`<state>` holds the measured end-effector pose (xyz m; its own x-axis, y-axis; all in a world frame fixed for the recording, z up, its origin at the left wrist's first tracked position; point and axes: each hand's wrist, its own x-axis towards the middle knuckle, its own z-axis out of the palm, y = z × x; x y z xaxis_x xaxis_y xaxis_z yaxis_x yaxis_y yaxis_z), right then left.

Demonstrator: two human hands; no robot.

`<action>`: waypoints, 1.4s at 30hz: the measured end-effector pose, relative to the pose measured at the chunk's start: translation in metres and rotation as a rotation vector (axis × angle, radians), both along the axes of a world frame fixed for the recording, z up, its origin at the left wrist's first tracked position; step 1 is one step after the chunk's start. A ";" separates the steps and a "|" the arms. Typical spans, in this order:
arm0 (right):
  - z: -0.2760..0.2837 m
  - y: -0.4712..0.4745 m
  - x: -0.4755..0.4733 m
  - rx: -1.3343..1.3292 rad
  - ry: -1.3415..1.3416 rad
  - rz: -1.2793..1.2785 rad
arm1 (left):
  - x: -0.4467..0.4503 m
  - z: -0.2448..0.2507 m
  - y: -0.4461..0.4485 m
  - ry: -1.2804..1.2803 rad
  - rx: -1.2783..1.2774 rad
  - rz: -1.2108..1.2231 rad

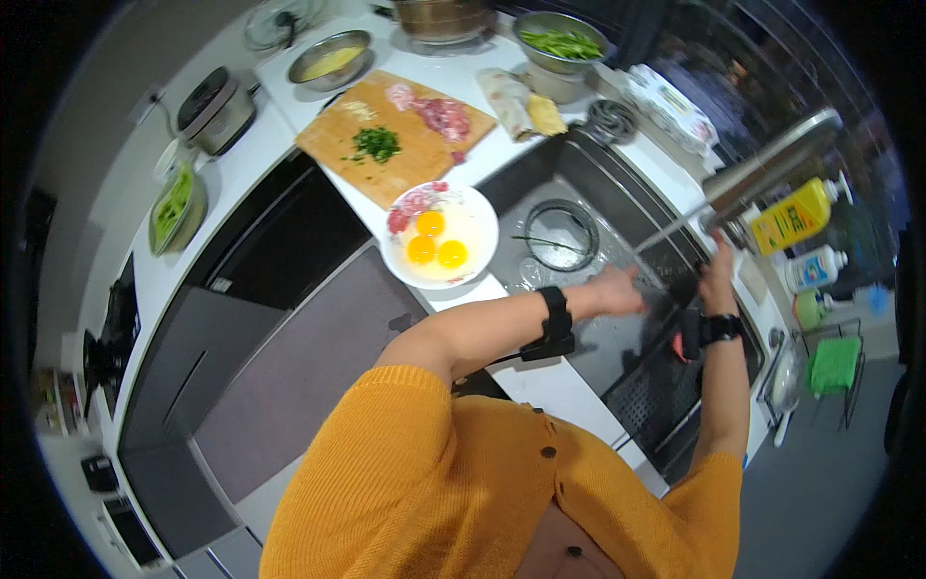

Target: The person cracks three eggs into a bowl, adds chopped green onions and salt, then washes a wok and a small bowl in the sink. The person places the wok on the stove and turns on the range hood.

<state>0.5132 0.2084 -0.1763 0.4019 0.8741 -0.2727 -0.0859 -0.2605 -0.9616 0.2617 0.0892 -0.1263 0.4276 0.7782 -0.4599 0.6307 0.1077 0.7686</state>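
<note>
My left hand (618, 289) is over the steel sink (532, 189), beside the stream of water (676, 230); it is blurred, with its fingers spread and nothing seen in it. At the sink's right edge my right hand (718, 279) reaches its fingers up to the base of the faucet (770, 159). Whether those fingers grip a lever is not clear. Below the water lies the round drain (561, 235), with a thin green stalk (550, 244) across it. A flowered white bowl (481, 224) with three egg yolks (437, 239) stands on the counter at the sink's left edge.
A wooden cutting board (412, 155) carries chopped greens (376, 145), minced garlic (358, 110) and raw meat (443, 118). Behind it are metal bowls, one holding green vegetables (561, 45). A yellow pump bottle (792, 217) and a white bottle (816, 269) stand right of the faucet.
</note>
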 end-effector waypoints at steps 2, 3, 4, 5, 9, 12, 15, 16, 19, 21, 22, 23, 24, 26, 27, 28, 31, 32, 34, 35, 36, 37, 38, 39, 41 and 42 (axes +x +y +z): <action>0.012 0.013 0.027 0.209 -0.124 -0.091 | -0.020 0.006 -0.024 0.071 0.165 -0.016; 0.011 0.014 0.039 0.409 -0.100 -0.119 | -0.033 0.009 -0.036 0.106 0.236 -0.032; 0.014 0.020 0.051 0.391 -0.050 -0.133 | -0.050 0.012 -0.042 0.085 0.399 0.027; 0.016 0.026 0.063 0.177 -0.126 -0.192 | -0.067 0.016 -0.047 0.067 0.563 0.078; -0.001 0.056 0.084 0.376 -0.106 -0.208 | -0.151 0.026 -0.064 0.055 1.126 0.506; -0.011 0.067 0.088 0.324 -0.174 -0.252 | -0.212 0.020 -0.086 0.529 1.084 0.872; -0.005 0.061 0.081 0.337 -0.274 -0.178 | -0.253 0.002 -0.100 0.455 0.607 1.022; 0.001 0.054 0.076 0.339 -0.302 -0.119 | -0.262 -0.005 -0.102 0.363 0.507 1.055; 0.022 0.025 0.051 0.245 -0.217 -0.115 | -0.278 -0.024 -0.099 -0.037 0.250 1.124; 0.032 -0.002 0.026 0.195 0.029 -0.001 | -0.284 -0.030 -0.094 -0.555 -0.177 1.188; 0.035 -0.017 0.012 0.192 0.220 0.136 | -0.286 -0.032 -0.091 -0.535 -0.174 1.188; 0.039 -0.031 0.000 0.217 0.447 0.341 | -0.289 -0.032 -0.090 -0.555 -0.185 1.175; 0.033 -0.040 -0.021 -0.096 -0.022 0.523 | -0.293 -0.032 -0.090 -0.586 -0.182 1.156; 0.026 -0.057 -0.059 -0.413 -1.125 0.914 | -0.304 -0.029 -0.094 -0.678 -0.158 1.114; 0.025 -0.065 -0.080 -0.421 -1.798 1.026 | -0.314 -0.026 -0.097 -0.685 -0.147 1.101; 0.024 -0.063 -0.110 -0.177 -1.628 0.758 | -0.326 -0.023 -0.100 -0.699 -0.135 1.091; 0.057 -0.050 -0.196 -0.008 -1.060 0.723 | -0.370 -0.015 -0.115 -0.670 -0.116 1.016; 0.065 -0.051 -0.231 0.216 -1.053 0.775 | -0.386 -0.012 -0.120 -0.629 -0.118 0.987; 0.076 -0.050 -0.311 0.274 -0.877 0.837 | -0.417 -0.006 -0.128 -0.634 -0.135 0.977; 0.076 -0.047 -0.353 0.259 -0.845 0.855 | -0.433 -0.004 -0.132 -0.637 -0.127 0.978; 0.081 -0.044 -0.386 0.261 -0.948 0.956 | -0.450 -0.002 -0.137 -0.646 -0.127 0.984; 0.078 -0.042 -0.422 0.332 -0.917 0.974 | -0.466 -0.002 -0.142 -0.651 -0.136 0.997; 0.075 -0.040 -0.453 0.445 -0.883 1.009 | -0.483 -0.001 -0.148 -0.652 -0.120 0.982; 0.071 -0.038 -0.482 0.505 -0.925 1.005 | -0.500 0.000 -0.153 -0.657 -0.096 0.966; 0.063 -0.028 -0.529 0.607 -1.095 1.007 | -0.527 -0.001 -0.163 -0.642 -0.116 1.016; 0.058 -0.025 -0.548 0.638 -1.182 0.980 | -0.540 -0.001 -0.167 -0.633 -0.108 1.036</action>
